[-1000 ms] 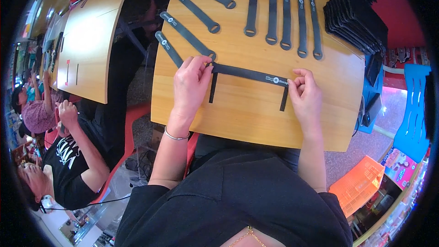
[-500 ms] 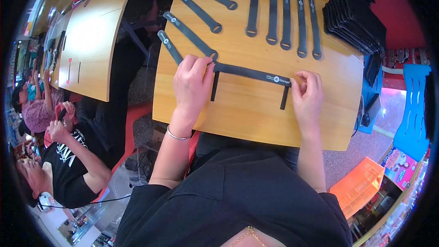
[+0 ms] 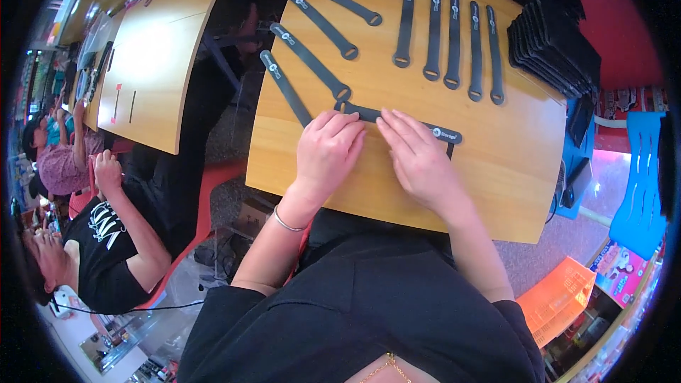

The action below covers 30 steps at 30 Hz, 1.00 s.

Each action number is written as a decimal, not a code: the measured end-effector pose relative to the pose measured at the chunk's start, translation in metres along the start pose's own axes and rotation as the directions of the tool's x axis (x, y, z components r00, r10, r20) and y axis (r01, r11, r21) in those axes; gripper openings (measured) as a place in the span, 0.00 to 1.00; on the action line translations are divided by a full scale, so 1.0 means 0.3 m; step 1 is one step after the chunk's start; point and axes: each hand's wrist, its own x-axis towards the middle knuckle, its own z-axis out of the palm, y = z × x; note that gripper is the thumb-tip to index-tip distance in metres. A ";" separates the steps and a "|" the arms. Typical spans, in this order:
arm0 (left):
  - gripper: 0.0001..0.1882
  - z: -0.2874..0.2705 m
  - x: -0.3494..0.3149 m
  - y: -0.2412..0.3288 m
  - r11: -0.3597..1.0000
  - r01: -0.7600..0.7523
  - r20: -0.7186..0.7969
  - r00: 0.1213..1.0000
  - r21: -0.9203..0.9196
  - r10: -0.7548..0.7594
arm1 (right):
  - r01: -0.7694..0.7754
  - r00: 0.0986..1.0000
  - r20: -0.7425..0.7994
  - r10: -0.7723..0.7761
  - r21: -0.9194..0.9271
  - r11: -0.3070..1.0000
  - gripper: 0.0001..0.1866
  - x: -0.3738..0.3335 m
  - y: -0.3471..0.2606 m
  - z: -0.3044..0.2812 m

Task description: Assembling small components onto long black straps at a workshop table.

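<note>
A dark grey cable strap (image 3: 447,135) with pale printing and a slotted left end lies crosswise on the table in front of me. My left hand (image 3: 328,152) is at its slotted end, fingers bent and closed against the lower edge. My right hand (image 3: 420,159) lies flat over the strap's middle, fingers stretched out and held together. Below the strap's right end a narrow black strip (image 3: 450,150) pokes out. Another grey strap (image 3: 286,89) slants just left of my left hand, and a further strap (image 3: 312,62) ends right above the crosswise one.
Several matching straps (image 3: 454,39) are laid out along the far side of the wooden table (image 3: 511,191). A black stack of folded pieces (image 3: 553,50) stands at the far right. A co-worker (image 3: 113,241) sits at the left beside another table (image 3: 145,57). An orange basket (image 3: 557,301) is at the lower right.
My right hand has left the strap's right end, moved leftward and flattened over its middle. My left hand has shifted slightly and covers the left black strip.
</note>
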 end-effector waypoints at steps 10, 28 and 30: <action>0.13 -0.080 0.124 -0.162 0.995 -0.067 0.035 0.997 0.068 0.065 | 0.179 0.982 0.061 -0.181 0.040 0.983 0.23 0.118 -0.001 0.110; 0.03 -0.110 0.239 -0.222 0.954 -0.281 0.380 0.898 0.101 0.224 | 0.122 0.985 0.115 -0.127 0.047 0.991 0.28 0.119 -0.038 0.123; 0.02 -0.113 0.249 -0.235 0.938 -0.325 0.351 0.898 0.119 0.267 | 0.120 0.986 0.115 -0.125 0.043 0.992 0.28 0.119 -0.038 0.126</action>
